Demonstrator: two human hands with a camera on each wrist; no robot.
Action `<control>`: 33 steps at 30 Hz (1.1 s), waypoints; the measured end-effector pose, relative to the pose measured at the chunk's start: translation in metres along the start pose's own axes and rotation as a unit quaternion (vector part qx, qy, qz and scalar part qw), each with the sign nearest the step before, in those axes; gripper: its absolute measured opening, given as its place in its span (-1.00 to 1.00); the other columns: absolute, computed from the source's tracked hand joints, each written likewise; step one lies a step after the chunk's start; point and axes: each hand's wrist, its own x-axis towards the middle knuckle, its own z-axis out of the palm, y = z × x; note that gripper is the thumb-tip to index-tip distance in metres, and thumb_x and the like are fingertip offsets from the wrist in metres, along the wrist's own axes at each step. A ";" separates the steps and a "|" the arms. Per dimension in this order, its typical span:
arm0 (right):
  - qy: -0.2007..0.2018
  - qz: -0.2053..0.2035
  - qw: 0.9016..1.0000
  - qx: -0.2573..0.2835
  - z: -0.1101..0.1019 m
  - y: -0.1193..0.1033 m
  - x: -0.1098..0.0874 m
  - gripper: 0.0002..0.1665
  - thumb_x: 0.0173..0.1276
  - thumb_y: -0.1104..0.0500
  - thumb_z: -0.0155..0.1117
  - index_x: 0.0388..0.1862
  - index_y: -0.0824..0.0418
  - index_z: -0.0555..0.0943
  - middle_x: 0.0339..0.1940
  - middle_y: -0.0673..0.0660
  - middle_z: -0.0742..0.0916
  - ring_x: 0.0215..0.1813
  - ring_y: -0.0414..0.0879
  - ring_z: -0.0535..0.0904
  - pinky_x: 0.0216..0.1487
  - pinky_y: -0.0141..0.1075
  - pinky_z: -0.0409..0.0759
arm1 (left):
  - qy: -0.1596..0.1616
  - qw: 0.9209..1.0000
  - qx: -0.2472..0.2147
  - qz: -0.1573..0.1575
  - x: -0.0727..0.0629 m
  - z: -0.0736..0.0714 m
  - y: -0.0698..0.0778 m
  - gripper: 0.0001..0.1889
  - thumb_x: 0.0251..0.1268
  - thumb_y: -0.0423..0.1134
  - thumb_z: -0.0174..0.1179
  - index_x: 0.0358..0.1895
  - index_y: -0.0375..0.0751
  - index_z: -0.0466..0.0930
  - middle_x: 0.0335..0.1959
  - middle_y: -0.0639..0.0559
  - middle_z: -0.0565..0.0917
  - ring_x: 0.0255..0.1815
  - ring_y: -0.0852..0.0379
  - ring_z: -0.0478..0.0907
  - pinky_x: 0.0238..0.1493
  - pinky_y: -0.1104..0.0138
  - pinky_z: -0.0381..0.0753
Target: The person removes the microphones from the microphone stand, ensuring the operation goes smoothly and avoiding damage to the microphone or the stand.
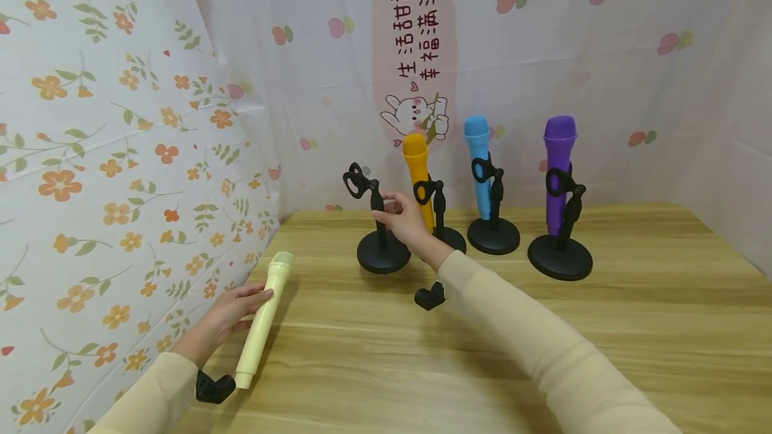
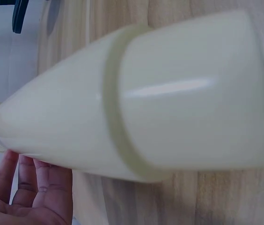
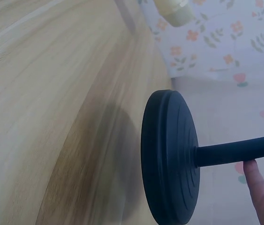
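Left hand point(image 1: 232, 310) grips a pale yellow microphone point(image 1: 263, 323), right hand point(image 1: 405, 220) a black stand point(image 1: 383, 256)

The left arm reaches forward low on the left side, its hand turned inward with the thumb above and the fingers below. The right arm stretches diagonally across the counter point(image 1: 374, 367), farther forward than the left, with the hand bent toward the stand. Both arms wear cream sleeves point(image 1: 519, 327).

The left fingers are clamped on the pale yellow microphone around its upper body, below the head. The microphone lies slantwise across them: its head points away from the person and its tail end points back, beside the left wrist. In the left wrist view the tail end looms large, with the fingers beyond it.

The right fingers are closed on the stem of the black stand, between its round base and its clip point(image 1: 358, 181). The base is below the hand; whether it touches the counter is hard to tell. The clip juts up and to the left of the fingers, well apart from the pale yellow microphone.

Toward the right, three more black stands hold microphones upright or nearly so in their clips: an orange microphone point(image 1: 416, 159) just beside the right hand, then a blue microphone point(image 1: 476, 142), and a purple microphone point(image 1: 559, 146) farthest right.
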 end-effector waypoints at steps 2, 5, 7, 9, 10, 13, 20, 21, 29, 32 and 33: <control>0.002 -0.001 1.000 0.004 0.002 0.002 0.002 -0.54 0.30 0.25 0.37 0.19 0.19 0.54 -0.14 0.19 0.66 -0.06 0.03 0.59 -0.03 -0.19 0.62 | 0.000 1.000 0.007 0.003 -0.001 0.000 -0.002 -0.17 0.32 0.07 0.24 0.46 -0.38 0.13 0.36 -0.29 0.34 0.19 -0.08 0.45 -0.04 0.17 0.60; 0.005 0.003 1.000 0.000 0.005 0.003 0.005 -0.54 0.30 0.24 0.37 0.18 0.19 0.54 -0.13 0.20 0.66 -0.05 0.03 0.59 -0.02 -0.19 0.62 | 0.008 1.000 0.013 0.000 -0.004 0.001 -0.004 -0.20 0.35 0.03 0.22 0.45 -0.40 0.13 0.39 -0.36 0.27 0.21 -0.16 0.43 -0.05 0.14 0.60; 0.009 0.007 1.000 -0.006 0.007 0.003 0.006 -0.52 0.30 0.23 0.38 0.19 0.19 0.54 -0.12 0.19 0.67 -0.03 0.04 0.59 -0.01 -0.18 0.62 | 0.008 1.000 0.021 -0.001 -0.006 0.001 -0.005 -0.21 0.38 0.02 0.19 0.46 -0.43 0.11 0.40 -0.40 0.23 0.22 -0.21 0.40 -0.05 0.12 0.60; 0.014 0.011 1.000 -0.008 0.009 0.002 0.008 -0.52 0.29 0.23 0.39 0.20 0.19 0.54 -0.12 0.20 0.67 -0.02 0.04 0.60 0.00 -0.17 0.62 | 0.008 1.000 0.024 -0.005 -0.006 0.000 -0.006 -0.22 0.40 0.00 0.17 0.46 -0.43 0.10 0.39 -0.41 0.23 0.23 -0.24 0.38 -0.04 0.11 0.60; 0.016 0.014 1.000 -0.009 0.010 0.002 0.009 -0.52 0.29 0.23 0.39 0.19 0.18 0.55 -0.12 0.20 0.67 -0.02 0.04 0.60 0.00 -0.17 0.61 | 0.008 1.000 0.028 -0.008 -0.007 0.000 -0.006 -0.22 0.40 0.01 0.17 0.46 -0.43 0.10 0.39 -0.41 0.24 0.24 -0.25 0.37 -0.03 0.11 0.60; 0.019 0.020 1.000 -0.002 0.013 0.003 0.013 -0.53 0.28 0.24 0.39 0.18 0.19 0.55 -0.12 0.20 0.66 -0.03 0.04 0.59 0.02 -0.16 0.61 | 0.011 0.999 0.029 -0.017 -0.007 -0.002 -0.008 -0.21 0.37 0.02 0.19 0.46 -0.40 0.12 0.37 -0.39 0.28 0.27 -0.29 0.33 -0.01 0.09 0.59; 0.027 0.024 0.999 -0.004 0.021 0.010 0.021 -0.59 0.28 0.25 0.40 0.11 0.19 0.58 -0.15 0.18 0.65 -0.10 0.01 0.60 -0.07 -0.21 0.62 | 0.002 0.999 0.035 -0.020 -0.009 -0.005 -0.011 -0.20 0.35 0.04 0.22 0.46 -0.39 0.14 0.35 -0.37 0.33 0.27 -0.30 0.35 -0.03 0.07 0.59; 0.030 0.024 0.999 -0.005 0.022 0.011 0.022 -0.60 0.27 0.25 0.40 0.10 0.19 0.59 -0.16 0.18 0.66 -0.11 0.01 0.60 -0.08 -0.21 0.63 | 0.003 0.999 0.033 -0.022 -0.009 -0.005 -0.011 -0.21 0.34 0.04 0.22 0.45 -0.38 0.15 0.34 -0.36 0.35 0.25 -0.27 0.38 -0.03 0.07 0.59; 0.045 0.024 0.999 -0.014 0.026 0.015 0.025 -0.62 0.25 0.26 0.42 0.05 0.19 0.61 -0.17 0.17 0.68 -0.13 0.01 0.60 -0.12 -0.21 0.63 | -0.014 0.999 0.040 -0.022 -0.011 -0.007 -0.017 -0.24 0.37 0.01 0.20 0.44 -0.40 0.16 0.32 -0.36 0.38 0.17 -0.16 0.47 0.01 0.04 0.57; 0.051 0.023 0.998 -0.018 0.027 0.018 0.026 -0.63 0.25 0.27 0.42 0.04 0.20 0.61 -0.16 0.17 0.68 -0.13 0.00 0.61 -0.13 -0.21 0.63 | -0.022 0.999 0.033 -0.019 -0.012 -0.007 -0.019 -0.25 0.38 -0.02 0.20 0.44 -0.44 0.15 0.24 -0.32 0.47 0.07 -0.05 0.55 -0.03 0.07 0.60; 0.054 0.022 0.998 -0.020 0.027 0.019 0.027 -0.63 0.25 0.27 0.42 0.04 0.21 0.61 -0.16 0.17 0.69 -0.13 0.00 0.61 -0.14 -0.21 0.63 | -0.024 0.999 0.031 -0.019 -0.013 -0.007 -0.020 -0.25 0.38 -0.03 0.20 0.44 -0.45 0.15 0.21 -0.29 0.50 0.04 -0.02 0.57 -0.05 0.08 0.61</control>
